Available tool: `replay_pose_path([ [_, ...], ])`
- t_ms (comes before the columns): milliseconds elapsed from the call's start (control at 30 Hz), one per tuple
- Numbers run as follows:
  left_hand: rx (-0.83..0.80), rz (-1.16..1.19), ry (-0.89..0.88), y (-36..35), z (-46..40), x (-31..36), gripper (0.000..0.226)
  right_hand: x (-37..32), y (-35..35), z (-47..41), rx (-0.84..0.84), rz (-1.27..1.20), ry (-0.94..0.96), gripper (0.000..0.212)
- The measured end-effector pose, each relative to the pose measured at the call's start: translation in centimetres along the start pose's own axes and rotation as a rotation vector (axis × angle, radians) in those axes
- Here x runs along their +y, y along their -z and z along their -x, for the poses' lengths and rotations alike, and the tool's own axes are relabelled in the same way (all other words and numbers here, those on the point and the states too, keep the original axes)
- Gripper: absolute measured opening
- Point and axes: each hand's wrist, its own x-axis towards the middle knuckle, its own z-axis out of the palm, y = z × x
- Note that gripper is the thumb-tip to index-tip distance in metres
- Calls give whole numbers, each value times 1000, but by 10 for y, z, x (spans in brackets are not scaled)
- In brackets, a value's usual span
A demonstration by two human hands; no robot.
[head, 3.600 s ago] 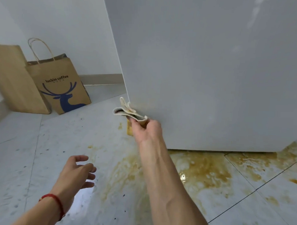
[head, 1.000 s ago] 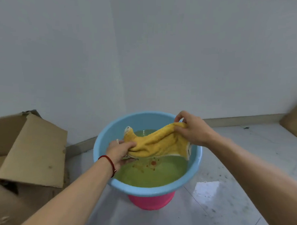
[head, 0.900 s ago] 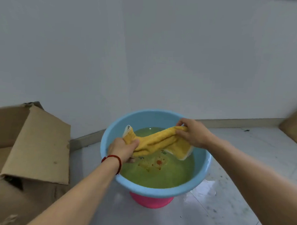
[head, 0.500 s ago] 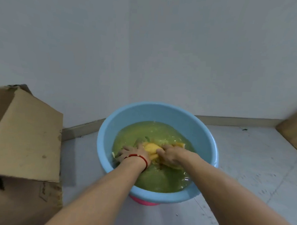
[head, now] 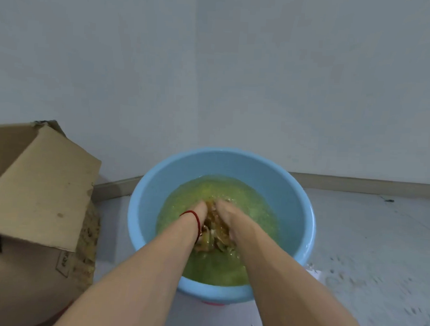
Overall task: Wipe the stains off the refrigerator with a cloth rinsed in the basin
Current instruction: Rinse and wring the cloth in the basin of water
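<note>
Both your hands, left (head: pixel 199 212) and right (head: pixel 225 212), submerged in round blue plastic basin (head: pixel 143 209), working yellow cloth (head: pixel 214 234); grip unreadable underwater. Risk: murky green water (head: pixel 254 209) re-soils cloth, slops over rim.

Basin (head: pixel 296 191) – smooth blue plastic; box (head: pixel 40 189) – matt brown cardboard; floor (head: pixel 368 243) – pale speckled tile, slight sheen.

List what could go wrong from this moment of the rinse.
The water is already murky yellow-green, so the cloth may carry grime back to the refrigerator. Both hands, left hand and right hand, churn close to the basin wall; splashes could wet the cardboard box beside it.
</note>
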Motion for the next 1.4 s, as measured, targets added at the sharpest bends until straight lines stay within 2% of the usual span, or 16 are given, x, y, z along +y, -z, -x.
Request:
replay_pose_path([
  [67, -16, 83, -91, -9, 4, 0, 32, 0, -11, 5, -56, -213, -36, 44],
  [167, -7, 202, -110, -11, 3, -3, 21, 3, -12, 7, -12, -220, -28, 53],
  [233, -48, 224, -71, -6, 8, -5, 19, 2, -1, 15, 20, -119, 30, 61],
  [333, -176, 48, -56, 0, 19, -2, 27, 4, 28, 18, 225, 320, 240, 42],
  [433, 72, -175, -185, 9, 13, 3, 5, 9, 46, 11, 414, 698, 304, 33],
  [533, 292, -274, -153, 10, -10, -2, 41, 18, 39, 6, 404, 798, 138, 41],
  [600, 243, -105, -19, 5, -28, -7, 47, 15, 26, 14, 301, 749, 3, 48],
  [667, 145, -8, 50, -1, -30, -10, 33, 8, 15, 18, 201, 623, 16, 42],
  [800, -23, -21, -16, -2, -2, -8, 34, 0, -10, 17, -33, -128, 17, 32],
  [867, -75, 31, -41, 1, 3, -6, 39, -3, -15, 22, -43, -292, -32, 35],
  [967, -78, 2, -48, 3, 4, -8, 45, -2, -10, 27, 84, -48, 116, 53],
  [1067, -104, -111, -52, 1, 12, -12, 53, 1, 10, 26, 183, 531, 341, 45],
  [1167, -35, -290, -158, 0, 19, -5, 48, 4, 24, 25, 271, 880, 389, 36],
  [1233, 113, -321, -176, 4, 20, -4, 56, 11, 35, 21, 365, 986, 341, 45],
  [1300, 152, -330, -99, 8, 15, -10, 72, 19, 40, 17, 428, 1013, 204, 50],
  [1400, -16, -194, 33, -2, -8, -16, 68, 17, 26, 19, 314, 831, -6, 52],
])
